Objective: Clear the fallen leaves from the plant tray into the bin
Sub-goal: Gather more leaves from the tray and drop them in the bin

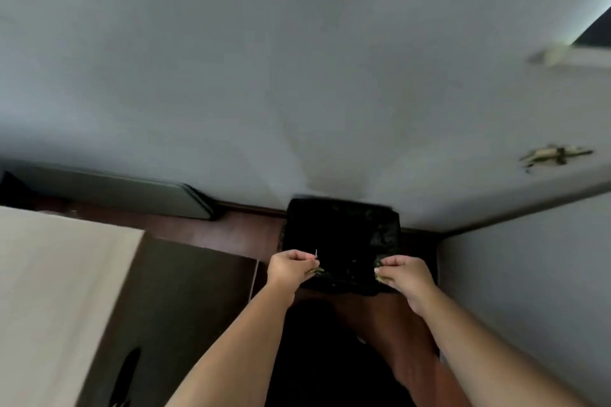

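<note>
A black bin (344, 231) lined with a dark bag stands on the floor against the white wall. Both of my hands hover over its near rim. My left hand (291, 266) is closed, with small yellow-green leaves (317, 271) poking out of its fingertips. My right hand (401, 273) is closed too, pinching leaves (379, 276) at its fingertips. The plant tray is out of view.
A pale table or cabinet top (56, 291) fills the lower left, with a dark side panel beside it. A white wall (529, 291) closes in on the right. A grey flat object (115, 188) leans along the skirting at left. A blurred decoration (555, 155) hangs on the wall.
</note>
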A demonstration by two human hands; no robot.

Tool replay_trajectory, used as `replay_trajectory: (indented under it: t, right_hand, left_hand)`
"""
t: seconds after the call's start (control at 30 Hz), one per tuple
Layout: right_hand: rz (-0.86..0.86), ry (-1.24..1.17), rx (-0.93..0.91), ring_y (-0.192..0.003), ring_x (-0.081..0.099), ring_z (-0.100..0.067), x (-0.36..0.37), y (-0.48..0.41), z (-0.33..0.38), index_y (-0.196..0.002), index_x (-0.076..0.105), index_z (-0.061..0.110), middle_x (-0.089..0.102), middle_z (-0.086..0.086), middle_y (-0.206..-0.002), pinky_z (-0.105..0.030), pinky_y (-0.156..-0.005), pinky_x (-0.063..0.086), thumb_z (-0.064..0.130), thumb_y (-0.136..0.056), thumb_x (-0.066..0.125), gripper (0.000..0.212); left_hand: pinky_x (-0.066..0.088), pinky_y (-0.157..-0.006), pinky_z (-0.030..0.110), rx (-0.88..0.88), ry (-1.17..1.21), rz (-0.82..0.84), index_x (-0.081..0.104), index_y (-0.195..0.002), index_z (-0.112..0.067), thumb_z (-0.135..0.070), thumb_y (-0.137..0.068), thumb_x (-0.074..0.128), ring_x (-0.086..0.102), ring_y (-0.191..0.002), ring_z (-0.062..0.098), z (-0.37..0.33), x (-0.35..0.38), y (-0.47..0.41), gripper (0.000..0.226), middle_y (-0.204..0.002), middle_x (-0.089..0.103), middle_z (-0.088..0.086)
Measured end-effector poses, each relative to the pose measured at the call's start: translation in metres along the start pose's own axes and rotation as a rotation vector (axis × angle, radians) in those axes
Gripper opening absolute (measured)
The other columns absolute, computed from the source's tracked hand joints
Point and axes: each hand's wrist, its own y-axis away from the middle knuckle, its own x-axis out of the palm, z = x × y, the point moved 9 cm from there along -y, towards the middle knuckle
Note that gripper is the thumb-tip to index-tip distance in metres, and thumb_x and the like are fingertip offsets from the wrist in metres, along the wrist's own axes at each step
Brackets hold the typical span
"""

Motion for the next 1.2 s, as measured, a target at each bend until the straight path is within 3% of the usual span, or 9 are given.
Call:
replay_trajectory:
  t: [0.07,0.2,0.33,0.47,0.6,0.73,0.9,1.03,1.2]
  right_hand:
    - [-0.035,-0.054,0.043,-0.071,0.062,-0.022,0.005,-0.028,-0.019,-0.075,0.061,-0.002,0.062,-0.019,-0.084,-0.032,-0.080,0.054,-0.013,-0.077,0.065,0.011]
    - [-0.090,-0.190,0.057,-0.094,0.061,-0.028,0.019,-0.069,-0.025,-0.107,0.061,-0.007,0.061,-0.024,-0.110,-0.034,-0.086,0.050,-0.007,-0.082,0.062,0.025]
    - [-0.078,-0.081,0.066,-0.118,0.053,-0.028,0.018,-0.071,-0.015,-0.118,0.060,0.008,0.055,-0.013,-0.129,-0.044,-0.095,0.050,0.009,-0.088,0.059,0.030]
    - [-0.053,0.114,0.005,-0.102,0.060,-0.025,0.016,-0.034,0.011,-0.096,0.066,0.018,0.063,-0.009,-0.112,-0.041,-0.094,0.051,0.015,-0.089,0.057,0.012]
    - [0.026,0.322,-0.161,-0.097,0.063,-0.021,0.034,0.019,0.071,-0.077,0.066,0.029,0.067,0.000,-0.096,-0.041,-0.093,0.052,0.021,-0.086,0.057,0.015]
    - [0.097,0.533,-0.448,-0.088,0.067,-0.022,0.080,0.084,0.158,-0.079,0.070,0.018,0.071,-0.003,-0.084,-0.030,-0.083,0.049,0.015,-0.081,0.061,0.010]
    - [0.299,0.653,-0.719,-0.072,0.065,-0.023,0.185,0.203,0.224,-0.060,0.062,0.024,0.069,-0.007,-0.072,-0.029,-0.074,0.050,0.006,-0.078,0.062,0.026]
    - [0.499,0.834,-0.939,-0.068,0.065,-0.021,0.285,0.314,0.209,-0.060,0.062,0.024,0.070,-0.005,-0.067,-0.026,-0.068,0.047,0.009,-0.079,0.061,0.024]
    - [0.774,1.108,-1.145,-0.070,0.068,-0.019,0.394,0.437,0.122,-0.063,0.063,0.026,0.071,-0.003,-0.069,-0.028,-0.065,0.049,0.011,-0.081,0.061,0.024]
  left_hand:
    - [0.054,-0.074,0.026,-0.075,0.000,0.025,0.064,-0.065,-0.007,0.002,-0.078,0.070,0.065,-0.083,0.018,0.017,0.005,-0.032,0.017,-0.081,0.067,0.009]
    - [0.052,-0.083,0.031,-0.122,0.061,0.044,0.065,-0.085,-0.004,-0.005,-0.085,0.064,0.063,-0.093,0.021,0.020,0.020,-0.070,0.001,-0.096,0.066,0.011]
    - [0.052,-0.094,0.042,-0.091,-0.090,0.010,0.053,-0.123,-0.011,-0.026,-0.090,0.060,0.056,-0.108,0.023,0.009,0.019,-0.076,0.037,-0.110,0.057,0.003]
    - [0.051,-0.095,0.043,0.016,-0.323,-0.074,0.062,-0.108,-0.019,-0.035,-0.087,0.059,0.060,-0.103,0.023,-0.017,0.000,-0.041,0.026,-0.107,0.066,0.007]
    - [0.050,-0.078,0.029,0.185,-0.460,-0.112,0.065,-0.091,-0.024,-0.036,-0.083,0.062,0.063,-0.092,0.018,-0.070,-0.018,0.022,0.014,-0.095,0.070,0.001]
    - [0.046,-0.081,0.022,0.373,-0.449,-0.263,0.070,-0.091,-0.017,-0.030,-0.083,0.063,0.064,-0.094,0.019,-0.141,-0.062,0.105,0.017,-0.095,0.073,0.004]
    - [0.052,-0.079,0.031,0.519,-0.293,-0.499,0.069,-0.088,-0.010,-0.023,-0.084,0.061,0.066,-0.082,0.025,-0.181,-0.164,0.231,0.016,-0.094,0.073,0.015]
    - [0.048,-0.073,0.028,0.506,-0.165,-0.758,0.068,-0.087,-0.010,-0.023,-0.083,0.059,0.063,-0.081,0.024,-0.137,-0.275,0.332,0.016,-0.092,0.072,0.014]
    - [0.047,-0.070,0.025,0.355,0.031,-1.051,0.068,-0.080,-0.015,-0.023,-0.079,0.061,0.066,-0.087,0.023,-0.001,-0.397,0.435,0.011,-0.089,0.073,0.008]
